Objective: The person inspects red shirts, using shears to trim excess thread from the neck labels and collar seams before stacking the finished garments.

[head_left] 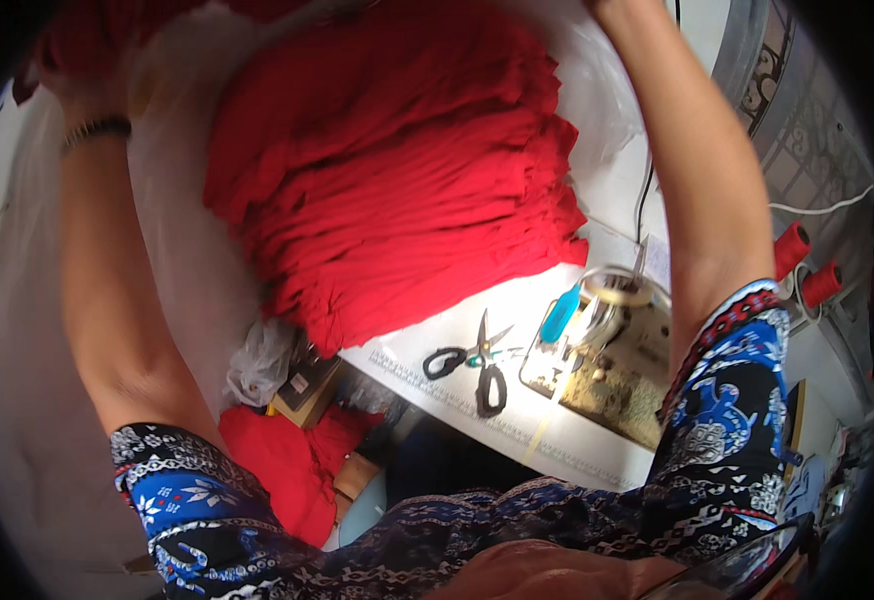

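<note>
A tall, layered stack of red cloth (397, 170) fills the upper middle of the head view. Both of my arms reach far forward, one along each side of it. My left hand (82, 82) is at the upper left, against dark red cloth (97, 35); its fingers are blurred and hidden, so its grip cannot be made out. Past the top edge, my right hand is cut off, with only the forearm (682, 130) showing. Translucent plastic sheeting (187, 190) lies around the stack.
On the white sewing table (437, 385) lie black-handled scissors (479, 360). A sewing machine (607, 360) with a blue-handled tool (560, 315) stands to the right. Red thread spools (819, 285) sit beyond my right arm. More red cloth (282, 470) hangs below left.
</note>
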